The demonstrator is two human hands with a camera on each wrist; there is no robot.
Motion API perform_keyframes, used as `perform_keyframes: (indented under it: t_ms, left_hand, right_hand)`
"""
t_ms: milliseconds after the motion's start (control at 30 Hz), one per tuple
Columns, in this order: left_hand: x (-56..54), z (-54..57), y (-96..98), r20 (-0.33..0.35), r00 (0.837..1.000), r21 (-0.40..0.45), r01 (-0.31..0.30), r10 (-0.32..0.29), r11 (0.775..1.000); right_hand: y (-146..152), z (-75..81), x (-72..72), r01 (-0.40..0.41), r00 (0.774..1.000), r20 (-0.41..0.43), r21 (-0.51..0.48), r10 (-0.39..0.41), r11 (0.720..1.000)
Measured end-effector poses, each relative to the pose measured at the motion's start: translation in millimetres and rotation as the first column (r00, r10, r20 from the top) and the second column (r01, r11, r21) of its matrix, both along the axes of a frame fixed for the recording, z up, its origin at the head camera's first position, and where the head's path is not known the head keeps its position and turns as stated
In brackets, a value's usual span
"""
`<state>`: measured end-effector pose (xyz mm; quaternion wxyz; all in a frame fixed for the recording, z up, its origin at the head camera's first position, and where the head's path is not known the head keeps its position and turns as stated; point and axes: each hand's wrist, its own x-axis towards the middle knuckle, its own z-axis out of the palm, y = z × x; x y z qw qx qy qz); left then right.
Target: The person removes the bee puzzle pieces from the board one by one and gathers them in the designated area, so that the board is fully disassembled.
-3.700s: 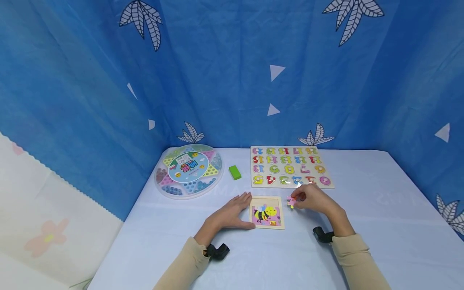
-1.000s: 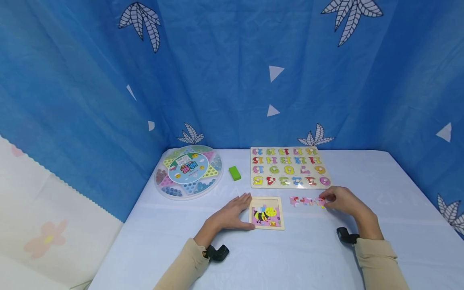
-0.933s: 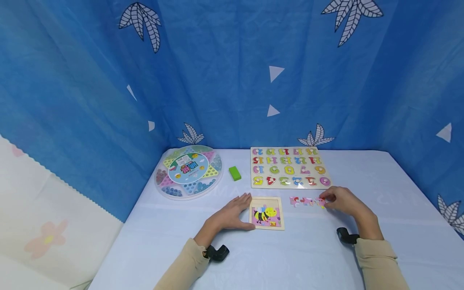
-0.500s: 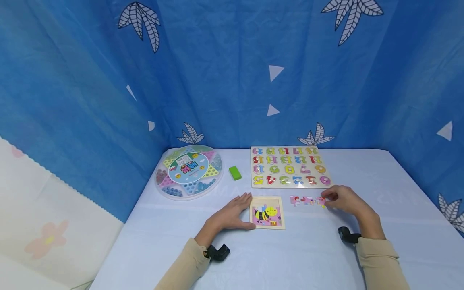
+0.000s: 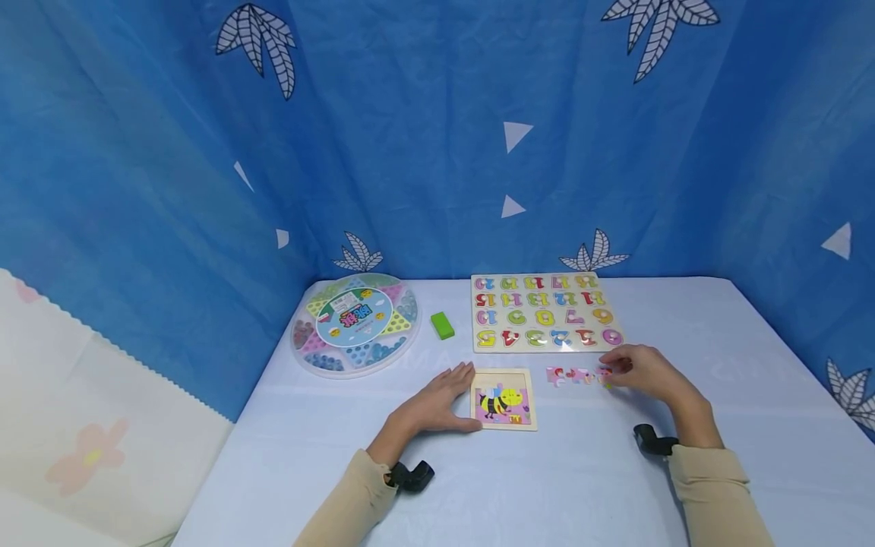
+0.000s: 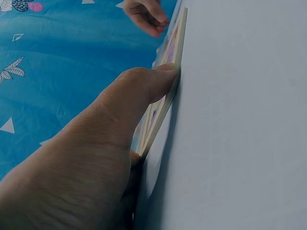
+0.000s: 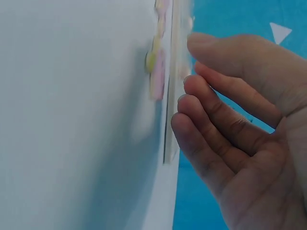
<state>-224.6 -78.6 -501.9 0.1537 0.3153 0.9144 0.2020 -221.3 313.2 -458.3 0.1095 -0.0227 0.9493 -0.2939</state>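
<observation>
My left hand (image 5: 431, 401) holds the left side of a small wooden bee jigsaw puzzle (image 5: 532, 403), thumb at its near corner and fingertips at its far corner. In the left wrist view the thumb (image 6: 160, 79) presses on the frame's edge. The bee picture fills the lower part of the frame; a bare strip shows along the top. To its right, pink jigsaw pieces (image 5: 577, 376) lie in a row. My right hand (image 5: 645, 372) hovers at the row's right end, its fingers loosely bent and holding nothing. In the right wrist view the end piece (image 7: 159, 76) lies apart from the fingertips.
Behind the pieces lies a wooden number puzzle board (image 5: 547, 310). A green block (image 5: 442, 325) sits left of it, and a round Chinese checkers set (image 5: 355, 327) stands at the back left. Blue curtain (image 5: 437, 152) borders the white table (image 5: 519, 486).
My right hand has moved right from beside the bee puzzle, where it pinched a pink piece, to the row's right end, and has let go of the end piece. The left hand stays put.
</observation>
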Motion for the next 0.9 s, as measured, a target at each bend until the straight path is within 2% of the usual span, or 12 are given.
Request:
perform_keyframes:
  t_ms: [300, 567, 900]
  left_hand:
    - [-0.4, -1.8, -1.5, 0.012, 1.0, -0.005, -0.014, 0.014, 1.0]
    - [0.4, -1.8, -2.8, 0.009, 1.0, -0.009, -0.017, 0.017, 1.0]
    - [0.4, -3.5, 0.2, -0.001, 1.0, -0.014, -0.01, 0.01, 1.0]
  right_hand:
    - [-25.5, 7.2, 1.8, -0.04, 0.999, -0.033, -0.03, 0.039, 0.999]
    - [-58.4, 8.2, 2.1, -0.117, 0.991, -0.07, -0.072, 0.112, 0.99]
    - [-96.8, 7.3, 1.1, -0.193, 0.979, -0.081, -0.061, 0.188, 0.979]
